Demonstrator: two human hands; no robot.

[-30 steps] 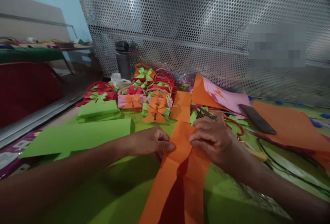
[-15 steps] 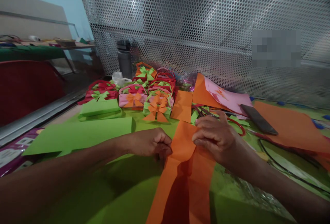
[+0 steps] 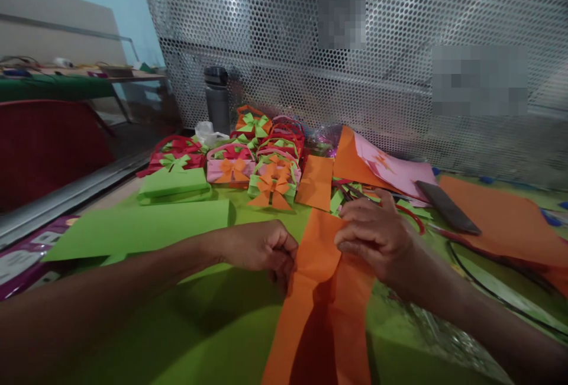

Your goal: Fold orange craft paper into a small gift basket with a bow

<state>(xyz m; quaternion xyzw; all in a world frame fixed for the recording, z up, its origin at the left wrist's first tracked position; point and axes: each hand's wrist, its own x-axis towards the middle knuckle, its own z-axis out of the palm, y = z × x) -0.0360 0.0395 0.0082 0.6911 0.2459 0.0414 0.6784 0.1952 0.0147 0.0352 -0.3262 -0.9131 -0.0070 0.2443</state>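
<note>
A long orange paper strip (image 3: 316, 261) runs from mid-table toward me, with fold lines and a loose flap bent along its right side. My left hand (image 3: 268, 250) has its fingers curled in and pinches the strip's left edge. On the opposite edge, the thumb and fingers of my right hand (image 3: 373, 231) close on the paper. Just beyond lies a smaller folded orange paper piece (image 3: 315, 184). Scissors (image 3: 350, 188), partly covered by my right hand, rest among green paper scraps.
Several small paper bags with bows (image 3: 273, 181) stand at the back, before a dark bottle (image 3: 217, 101). Green paper sheets (image 3: 146, 228) lie left. A phone (image 3: 448, 207) and orange sheets (image 3: 501, 213) lie right. A perforated metal panel (image 3: 284, 36) rises behind.
The view has shifted slightly. Both hands stay at the strip's edges in nearly the same grip, and the paper between them has barely moved.
</note>
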